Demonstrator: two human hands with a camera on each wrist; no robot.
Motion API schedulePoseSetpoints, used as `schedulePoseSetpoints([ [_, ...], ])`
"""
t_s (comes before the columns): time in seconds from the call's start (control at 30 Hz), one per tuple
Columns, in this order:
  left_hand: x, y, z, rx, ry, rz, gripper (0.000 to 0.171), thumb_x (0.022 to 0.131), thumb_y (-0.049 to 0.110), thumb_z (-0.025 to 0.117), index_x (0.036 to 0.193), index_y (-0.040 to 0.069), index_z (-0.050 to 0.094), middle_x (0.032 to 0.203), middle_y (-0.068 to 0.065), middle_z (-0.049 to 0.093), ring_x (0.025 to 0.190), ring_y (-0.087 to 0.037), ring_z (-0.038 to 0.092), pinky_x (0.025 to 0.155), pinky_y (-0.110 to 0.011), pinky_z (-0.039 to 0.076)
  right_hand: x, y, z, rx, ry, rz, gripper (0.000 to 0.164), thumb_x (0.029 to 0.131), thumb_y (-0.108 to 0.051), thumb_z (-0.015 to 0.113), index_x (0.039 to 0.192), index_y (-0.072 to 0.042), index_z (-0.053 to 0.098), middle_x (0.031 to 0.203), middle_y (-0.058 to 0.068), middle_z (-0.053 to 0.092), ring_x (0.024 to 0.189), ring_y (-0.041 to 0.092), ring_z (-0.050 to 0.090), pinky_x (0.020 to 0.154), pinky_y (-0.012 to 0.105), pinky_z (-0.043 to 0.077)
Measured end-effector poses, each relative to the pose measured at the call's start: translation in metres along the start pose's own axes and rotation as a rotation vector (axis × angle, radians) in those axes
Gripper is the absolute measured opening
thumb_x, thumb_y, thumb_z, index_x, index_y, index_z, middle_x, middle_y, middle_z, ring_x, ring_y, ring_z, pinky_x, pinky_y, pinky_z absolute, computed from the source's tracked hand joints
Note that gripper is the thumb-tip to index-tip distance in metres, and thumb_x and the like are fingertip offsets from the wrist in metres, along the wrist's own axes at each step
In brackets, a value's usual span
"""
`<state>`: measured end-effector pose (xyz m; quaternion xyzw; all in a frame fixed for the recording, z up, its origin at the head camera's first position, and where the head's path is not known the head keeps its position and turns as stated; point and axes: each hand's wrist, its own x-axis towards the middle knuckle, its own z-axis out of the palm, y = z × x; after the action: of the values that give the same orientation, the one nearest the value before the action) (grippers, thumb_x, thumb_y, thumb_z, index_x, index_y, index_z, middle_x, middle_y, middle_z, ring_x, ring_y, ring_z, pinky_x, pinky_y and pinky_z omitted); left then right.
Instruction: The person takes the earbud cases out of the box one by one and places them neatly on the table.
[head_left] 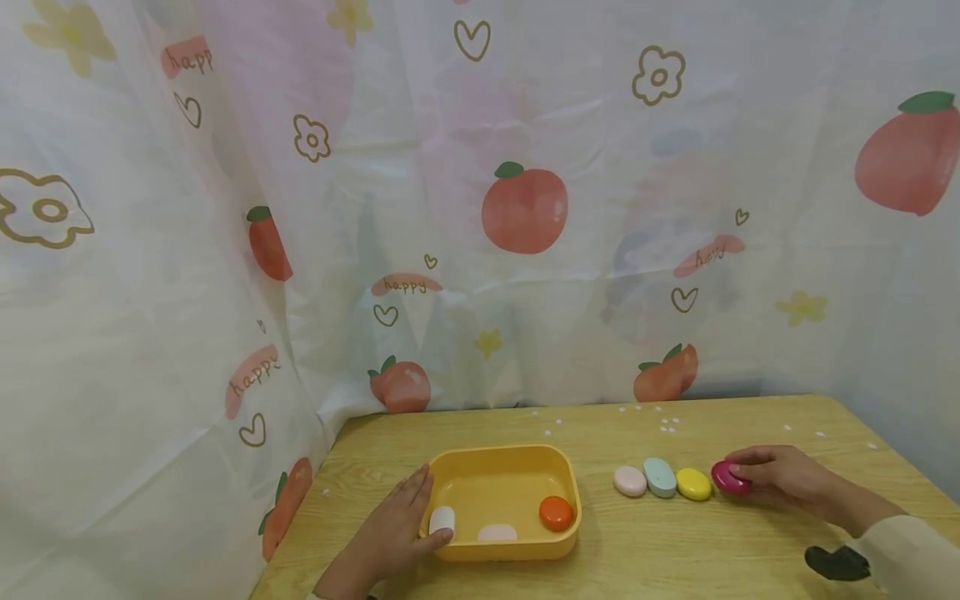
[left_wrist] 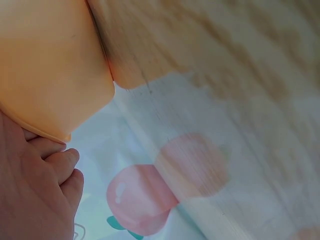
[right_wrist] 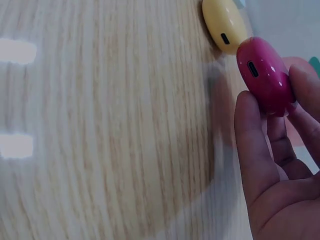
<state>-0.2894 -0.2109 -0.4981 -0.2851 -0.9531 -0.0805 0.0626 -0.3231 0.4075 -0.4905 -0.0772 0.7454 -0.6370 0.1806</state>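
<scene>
My right hand [head_left: 783, 479] pinches a glossy magenta oval case [right_wrist: 265, 75] between thumb and fingers. A small charging slot shows on its end in the right wrist view. Just left of it lies a yellow oval case [head_left: 693, 484], followed by a pale blue case [head_left: 660, 477] and a pale pink one [head_left: 630, 481]. My left hand [head_left: 393, 521] holds the left side of a yellow box [head_left: 495, 454], its thumb over the front corner. Inside the box sit an orange case [head_left: 556, 513], a white one [head_left: 442, 520] and a partly hidden pale pink one [head_left: 498, 532].
All of this stands on a wooden table [head_left: 637, 550]. Small white flecks dot its far part. A white curtain [head_left: 555, 317] with fruit prints hangs behind the table and along its left side. A dark object [head_left: 836, 563] shows by the right sleeve.
</scene>
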Motion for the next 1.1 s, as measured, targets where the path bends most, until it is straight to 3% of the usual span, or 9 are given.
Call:
schedulePoseSetpoints([
  [0.27,0.001,-0.001,0.002,0.001,-0.002,-0.005,0.093,0.094,0.069,0.035,0.152,-0.004,0.025,0.159,-0.015,0.018,0.145,-0.026,0.019,0.113,-0.048,0.023,0.005,0.003,0.003,-0.082,0.09,0.048,0.054,0.098,-0.009,0.059,0.131,0.026,0.035,0.113,0.018,0.06,0.099,0.023,0.062,0.084,0.042,0.054],
  [0.77,0.001,-0.001,0.001,-0.015,-0.022,-0.018,0.094,0.094,0.07,0.034,0.153,-0.003,0.023,0.16,-0.014,0.015,0.146,-0.025,0.017,0.114,-0.049,0.022,0.011,0.002,0.008,-0.199,0.148,0.061,0.05,0.097,-0.008,0.059,0.127,0.026,0.039,0.112,0.021,0.061,0.097,0.024,0.062,0.081,0.039,0.055],
  [1.1,-0.001,0.0,0.0,-0.021,-0.009,-0.01,0.093,0.094,0.069,0.036,0.152,-0.003,0.024,0.16,-0.015,0.017,0.145,-0.025,0.019,0.113,-0.049,0.023,0.015,0.0,0.013,-0.371,0.201,0.073,0.037,0.097,-0.006,0.056,0.12,0.023,0.051,0.11,0.025,0.061,0.094,0.022,0.06,0.076,0.034,0.055],
])
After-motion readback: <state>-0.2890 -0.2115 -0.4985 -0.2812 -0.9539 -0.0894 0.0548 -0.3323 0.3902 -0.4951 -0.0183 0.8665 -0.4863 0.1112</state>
